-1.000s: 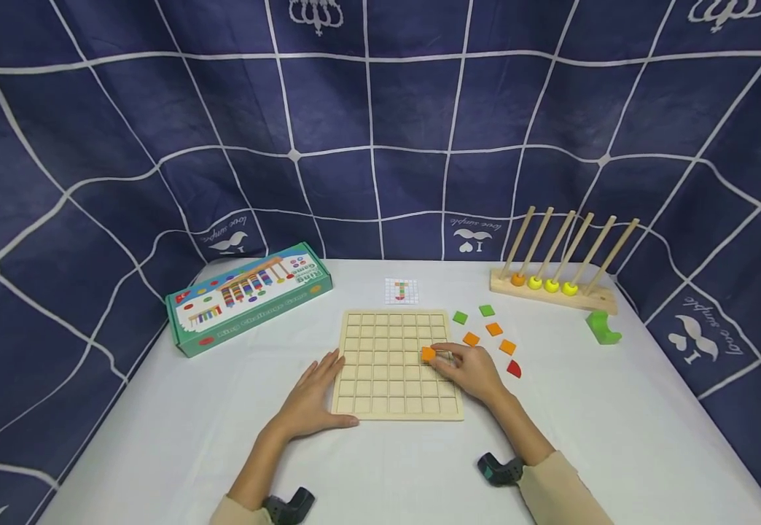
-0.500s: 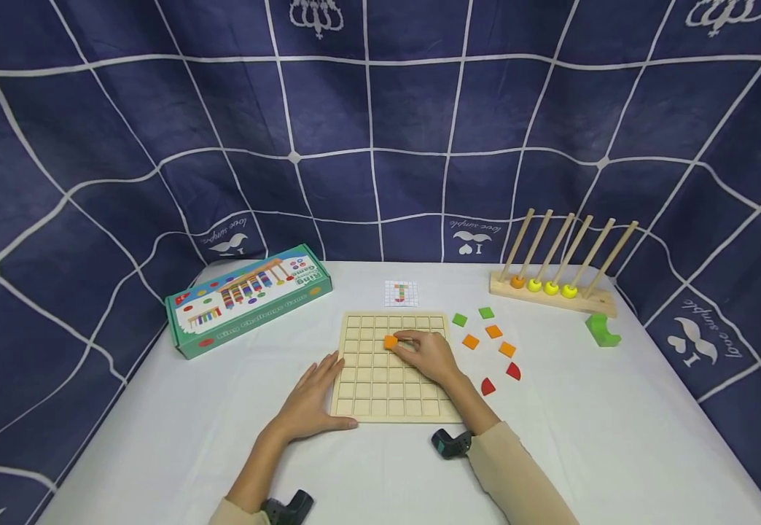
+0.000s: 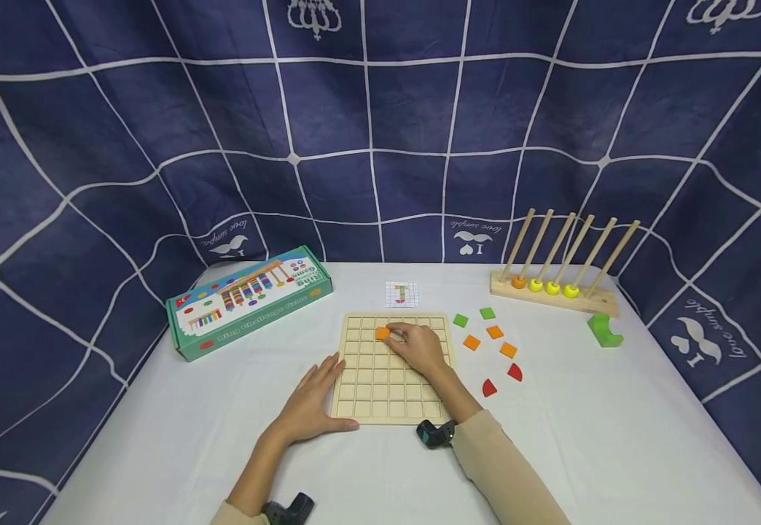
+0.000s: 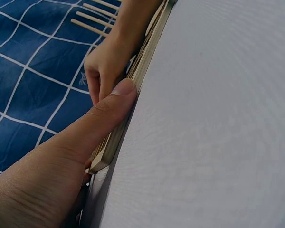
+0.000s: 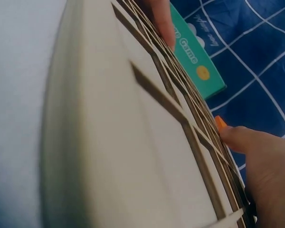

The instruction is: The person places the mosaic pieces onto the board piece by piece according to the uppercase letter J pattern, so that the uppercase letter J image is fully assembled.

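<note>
Now pinches tile (image 3: 382, 333) farther across board (image 3: 380, 391) in right hand (image 3: 418, 348), seemingly for placing; rests left hand (image 3: 311, 401) straight-fingered alongside.

Room lies between the forearms (image 3: 263, 467); tiles (image 3: 471, 342) obstruct right of the board (image 3: 380, 408)
</note>
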